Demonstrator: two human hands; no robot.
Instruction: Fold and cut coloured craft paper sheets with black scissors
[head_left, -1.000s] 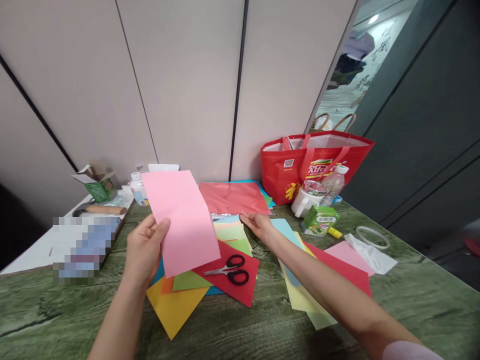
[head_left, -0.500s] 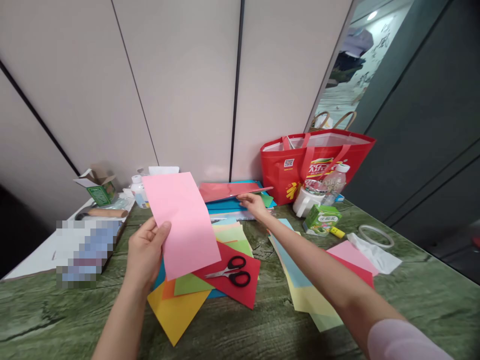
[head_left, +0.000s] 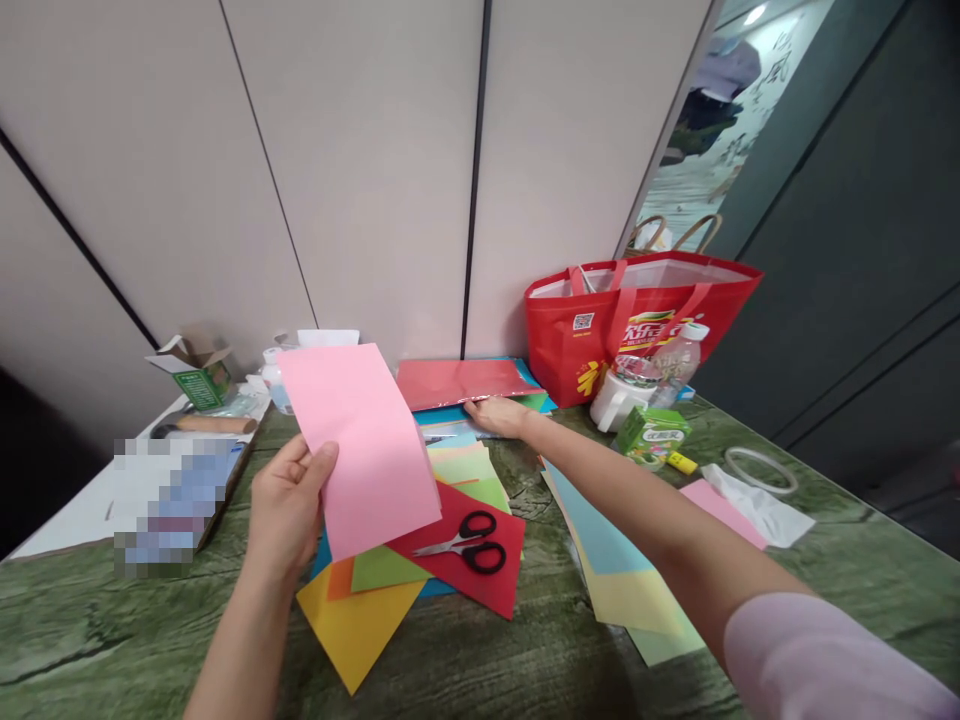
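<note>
My left hand (head_left: 289, 505) is closed on the lower left corner of a pink sheet of paper (head_left: 360, 440) and holds it up over a heap of coloured sheets. Black-handled scissors (head_left: 465, 545) lie on a red sheet (head_left: 487, 590) in that heap, with a yellow sheet (head_left: 352, 630) underneath. My right hand (head_left: 499, 415) reaches to the far stack of paper by the wall. Its fingers lie stretched out at the stack's front edge, just below the large red sheet (head_left: 457, 380) on top.
A red shopping bag (head_left: 637, 320) stands at the back right, with a plastic bottle (head_left: 679, 365), a white cup (head_left: 611, 400) and a green carton (head_left: 652, 435) before it. A tape ring (head_left: 757, 470) lies farther right. An open green box (head_left: 195, 375) sits left. Pale sheets (head_left: 615, 580) lie under my right arm.
My right hand lifted the front edge of the far red sheet, and the sheet has now come back down. The hand now rests lower at the stack's edge. My left hand kept the pink sheet still.
</note>
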